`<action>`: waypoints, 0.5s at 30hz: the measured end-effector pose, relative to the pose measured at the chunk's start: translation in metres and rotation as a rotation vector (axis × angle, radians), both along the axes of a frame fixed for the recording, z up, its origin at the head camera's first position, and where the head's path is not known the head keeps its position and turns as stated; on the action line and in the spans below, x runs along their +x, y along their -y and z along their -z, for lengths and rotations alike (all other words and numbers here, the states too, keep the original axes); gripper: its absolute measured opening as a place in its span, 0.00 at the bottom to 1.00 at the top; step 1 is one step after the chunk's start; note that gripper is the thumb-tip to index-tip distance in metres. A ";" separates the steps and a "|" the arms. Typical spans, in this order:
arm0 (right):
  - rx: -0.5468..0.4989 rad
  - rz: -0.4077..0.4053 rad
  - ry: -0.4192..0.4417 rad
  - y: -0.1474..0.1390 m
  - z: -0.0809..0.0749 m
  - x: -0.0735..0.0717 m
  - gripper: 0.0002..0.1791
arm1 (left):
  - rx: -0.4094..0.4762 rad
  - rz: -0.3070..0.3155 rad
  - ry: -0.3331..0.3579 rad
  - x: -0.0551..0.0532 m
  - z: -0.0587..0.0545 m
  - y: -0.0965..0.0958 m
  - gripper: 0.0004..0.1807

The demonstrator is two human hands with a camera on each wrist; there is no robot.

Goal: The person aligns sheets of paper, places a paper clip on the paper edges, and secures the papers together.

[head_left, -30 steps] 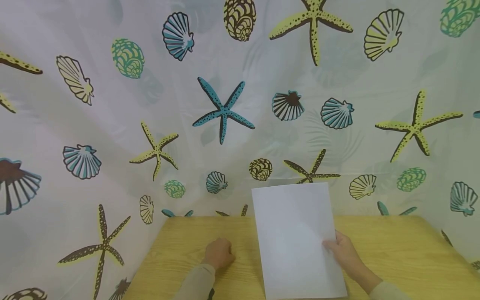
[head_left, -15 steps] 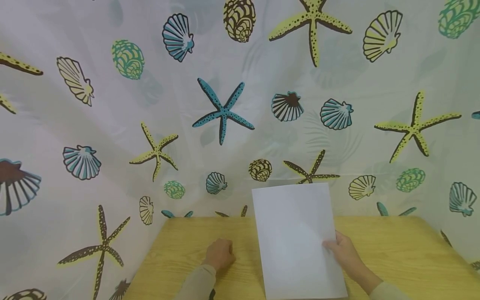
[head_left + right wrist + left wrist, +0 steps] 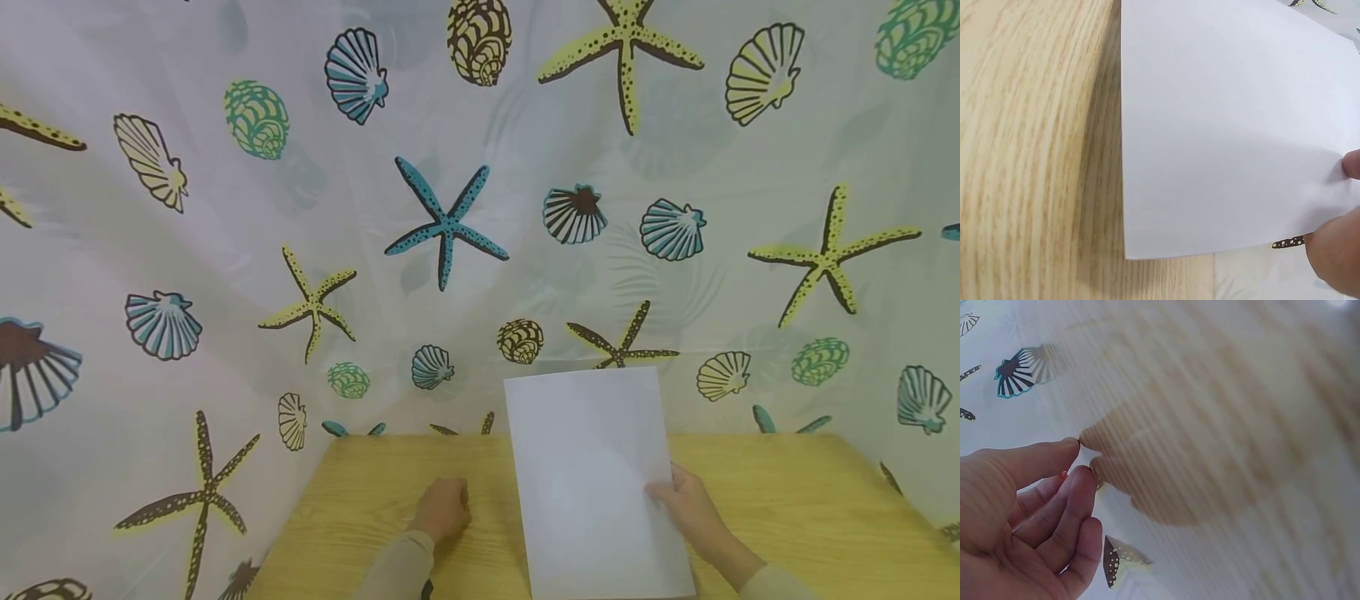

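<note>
Wood-grain tabletop: I observe the left hand on it, fingers loosely curled. Right hand: thumb and fingers clamped on the white sheet at its right edge (sheet tilted up). Farthest: shell-print curtain.

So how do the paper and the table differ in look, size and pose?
The paper is plain white, while the table shows light, yellowish wood grain. The paper is smaller than the table and hides part of it in the head view. The paper stands tilted, gripped by the right hand, while the table lies flat. Both have straight edges.
</note>
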State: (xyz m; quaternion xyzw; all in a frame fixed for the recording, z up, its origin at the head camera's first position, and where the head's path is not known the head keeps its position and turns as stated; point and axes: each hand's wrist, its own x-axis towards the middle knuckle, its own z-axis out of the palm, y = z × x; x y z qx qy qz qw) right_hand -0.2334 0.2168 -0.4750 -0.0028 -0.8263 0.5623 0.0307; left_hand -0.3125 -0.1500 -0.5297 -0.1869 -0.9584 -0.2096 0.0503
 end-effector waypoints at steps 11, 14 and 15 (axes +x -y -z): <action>-0.015 -0.001 -0.006 0.001 -0.001 0.001 0.29 | 0.054 0.026 0.076 0.004 -0.004 0.000 0.09; -0.009 0.010 -0.005 0.001 -0.001 0.002 0.29 | 0.035 0.035 0.092 0.005 -0.004 -0.001 0.09; -0.009 0.013 -0.003 0.001 -0.001 0.002 0.29 | 0.030 0.040 0.092 0.005 -0.004 -0.001 0.09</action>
